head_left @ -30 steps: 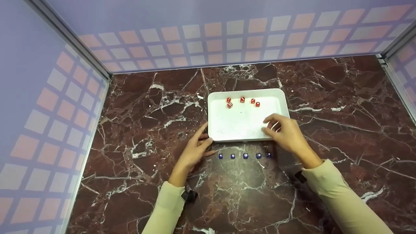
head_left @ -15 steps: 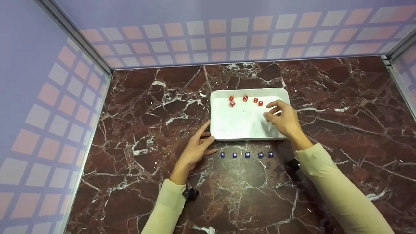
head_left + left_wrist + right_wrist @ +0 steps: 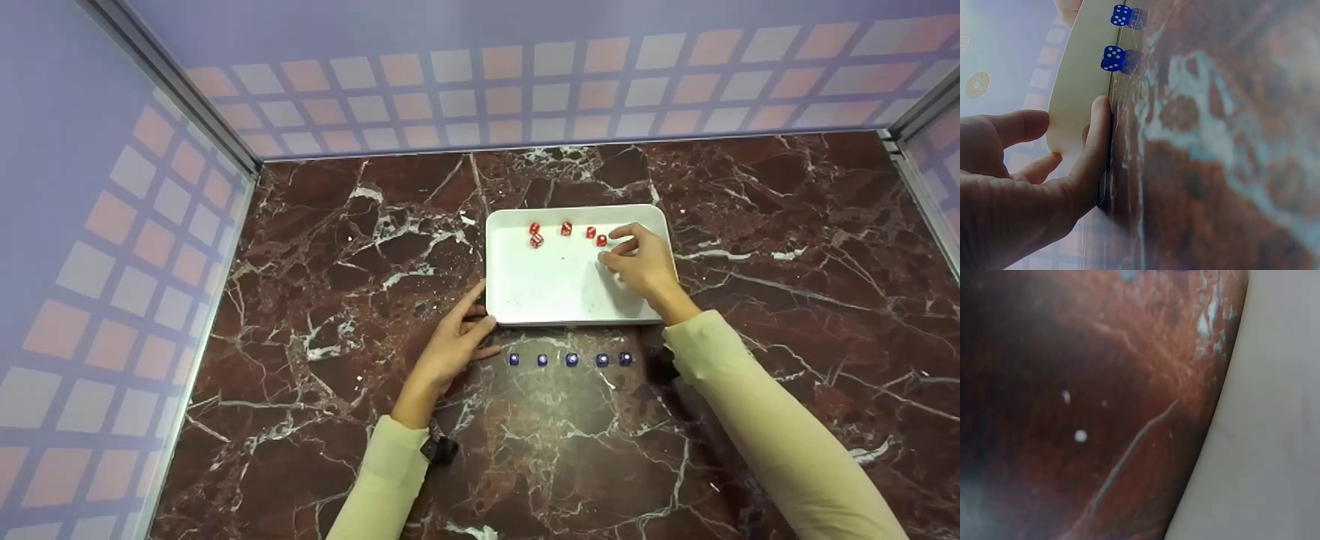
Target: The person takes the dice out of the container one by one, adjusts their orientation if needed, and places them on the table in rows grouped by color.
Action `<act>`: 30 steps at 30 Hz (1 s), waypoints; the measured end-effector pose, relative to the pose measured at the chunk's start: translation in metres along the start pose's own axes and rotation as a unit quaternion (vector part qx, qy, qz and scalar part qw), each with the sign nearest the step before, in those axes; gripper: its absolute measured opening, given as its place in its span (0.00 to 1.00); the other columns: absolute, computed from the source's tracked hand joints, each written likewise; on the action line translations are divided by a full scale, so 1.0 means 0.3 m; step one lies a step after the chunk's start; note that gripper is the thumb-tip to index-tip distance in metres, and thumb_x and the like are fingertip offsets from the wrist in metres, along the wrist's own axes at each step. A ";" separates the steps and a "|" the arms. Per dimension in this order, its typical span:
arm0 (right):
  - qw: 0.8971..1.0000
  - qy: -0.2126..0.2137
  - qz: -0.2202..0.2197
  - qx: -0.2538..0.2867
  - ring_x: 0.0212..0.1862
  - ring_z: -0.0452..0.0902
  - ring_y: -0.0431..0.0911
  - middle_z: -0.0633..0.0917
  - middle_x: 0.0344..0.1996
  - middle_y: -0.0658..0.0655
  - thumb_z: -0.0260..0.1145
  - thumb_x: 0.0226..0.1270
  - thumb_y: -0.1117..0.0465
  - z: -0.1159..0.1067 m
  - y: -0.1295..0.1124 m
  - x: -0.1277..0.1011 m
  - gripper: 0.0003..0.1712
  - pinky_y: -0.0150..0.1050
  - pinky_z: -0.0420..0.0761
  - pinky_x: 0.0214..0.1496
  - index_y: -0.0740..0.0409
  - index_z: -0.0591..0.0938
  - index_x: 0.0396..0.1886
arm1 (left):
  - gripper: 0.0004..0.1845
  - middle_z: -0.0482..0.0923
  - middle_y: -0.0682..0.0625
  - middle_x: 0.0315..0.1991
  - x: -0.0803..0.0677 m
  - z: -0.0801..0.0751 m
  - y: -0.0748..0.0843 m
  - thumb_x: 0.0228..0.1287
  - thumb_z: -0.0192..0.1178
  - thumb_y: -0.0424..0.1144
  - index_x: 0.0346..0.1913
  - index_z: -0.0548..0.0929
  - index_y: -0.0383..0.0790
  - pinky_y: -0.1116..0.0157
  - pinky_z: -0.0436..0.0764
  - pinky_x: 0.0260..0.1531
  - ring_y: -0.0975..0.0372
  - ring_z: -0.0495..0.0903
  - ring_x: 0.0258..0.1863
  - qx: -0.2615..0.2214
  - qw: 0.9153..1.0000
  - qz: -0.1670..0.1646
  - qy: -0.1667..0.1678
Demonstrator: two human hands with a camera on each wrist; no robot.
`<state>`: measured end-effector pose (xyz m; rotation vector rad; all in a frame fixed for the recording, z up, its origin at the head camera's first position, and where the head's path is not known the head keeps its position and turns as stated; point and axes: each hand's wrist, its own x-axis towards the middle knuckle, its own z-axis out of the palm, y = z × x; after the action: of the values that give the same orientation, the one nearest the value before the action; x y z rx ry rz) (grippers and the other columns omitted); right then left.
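The right hand (image 3: 637, 259) is held over the white tray (image 3: 555, 289), its fingertips curled close at a red die (image 3: 601, 240); whether the die is pinched cannot be told. The small, smooth cube could be dropped and rolled away. The tray's corner is touched by the left hand (image 3: 450, 346), fingers straight. Five blue dice (image 3: 571, 359) are lined up on the shiny marble table (image 3: 337, 262).

No words or numbers can be read; only white pips on the blue dice (image 3: 1113, 58) past the left fingers (image 3: 1098, 140)
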<state>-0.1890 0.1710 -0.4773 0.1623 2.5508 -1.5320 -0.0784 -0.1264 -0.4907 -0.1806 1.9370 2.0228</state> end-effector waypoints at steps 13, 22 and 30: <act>0.999 0.014 0.023 -0.027 0.27 0.73 0.35 0.78 0.31 0.51 0.71 0.67 0.67 0.022 -0.024 0.058 0.18 0.22 0.75 0.24 0.68 0.80 0.54 | 0.37 0.64 0.34 0.64 -0.009 -0.004 0.007 0.80 0.57 0.31 0.86 0.58 0.49 0.56 0.93 0.54 0.53 0.74 0.54 0.006 1.000 -0.001 0.001; 1.000 0.006 0.010 -0.027 0.29 0.70 0.38 0.75 0.27 0.48 0.71 0.67 0.68 0.017 0.025 0.044 0.11 0.24 0.71 0.25 0.67 0.80 0.45 | 0.37 0.63 0.34 0.65 -0.014 0.013 -0.020 0.81 0.56 0.31 0.86 0.57 0.48 0.55 0.93 0.54 0.52 0.74 0.55 0.005 1.000 -0.006 -0.007; 0.998 -0.001 -0.023 -0.057 0.33 0.70 0.41 0.76 0.29 0.49 0.72 0.68 0.68 0.012 0.015 0.049 0.08 0.25 0.71 0.30 0.66 0.82 0.42 | 0.37 0.64 0.34 0.64 -0.004 0.002 -0.003 0.80 0.57 0.30 0.86 0.58 0.48 0.55 0.93 0.54 0.52 0.75 0.54 0.005 1.000 0.000 -0.002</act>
<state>-0.2024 0.1700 -0.4856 0.0891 2.6486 -1.3954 -0.0768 -0.1261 -0.4912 -0.1735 1.9434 2.0122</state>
